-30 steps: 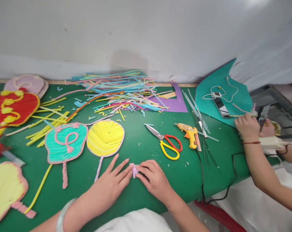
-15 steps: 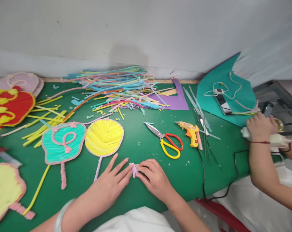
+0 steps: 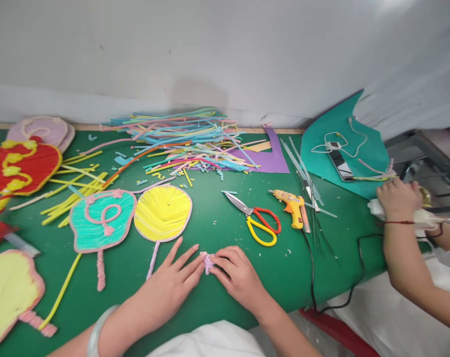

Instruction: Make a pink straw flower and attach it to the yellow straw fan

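Note:
A small lilac piece of bent pipe cleaner point(image 3: 209, 264) is pinched between my two hands just above the green table. My left hand point(image 3: 168, 285) grips its left side with thumb and finger, the other fingers spread. On the other side, my right hand point(image 3: 237, 277) holds it between thumb and fingertips. Much of the piece is hidden by the fingers. Beyond my left hand lies a round yellow fan point(image 3: 162, 213) with a lilac twisted handle, and left of that a turquoise fan point(image 3: 101, 220) edged in pink. Scissors point(image 3: 252, 218) with red and yellow handles lie open beyond my right hand.
A yellow glue gun point(image 3: 292, 207) with a black cord lies right of the scissors. Pipe cleaners point(image 3: 176, 134) are heaped along the wall. Red point(image 3: 24, 168) and pale yellow point(image 3: 11, 297) fans lie at left. At right, a co-worker's hand point(image 3: 398, 201) rests on a white power strip.
The view has shifted slightly, so the tabletop things sit a little differently in the picture. Both hands keep their pinch on the lilac piece, almost unmoved.

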Demonstrator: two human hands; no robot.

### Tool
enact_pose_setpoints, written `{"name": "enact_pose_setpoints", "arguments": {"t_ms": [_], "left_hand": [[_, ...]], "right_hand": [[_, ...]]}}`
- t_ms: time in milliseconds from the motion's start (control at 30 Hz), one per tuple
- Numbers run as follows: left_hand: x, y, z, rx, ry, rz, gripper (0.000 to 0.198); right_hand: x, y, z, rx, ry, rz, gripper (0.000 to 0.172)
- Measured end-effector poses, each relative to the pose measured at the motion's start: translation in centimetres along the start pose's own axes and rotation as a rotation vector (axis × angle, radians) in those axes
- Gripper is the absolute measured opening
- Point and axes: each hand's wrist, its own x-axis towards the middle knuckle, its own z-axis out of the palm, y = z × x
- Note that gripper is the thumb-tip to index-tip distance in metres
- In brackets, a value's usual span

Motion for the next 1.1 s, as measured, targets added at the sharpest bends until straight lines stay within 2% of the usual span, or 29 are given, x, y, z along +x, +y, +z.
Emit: {"name": "enact_pose_setpoints", "arguments": {"t_ms": [1100], "left_hand": [[-0.02,0.01,-0.20,0.006,0.001,0.017,0.038]], "right_hand": [[0.16,-0.30,-0.35,0.028,-0.027,0.014,0.021]]}}
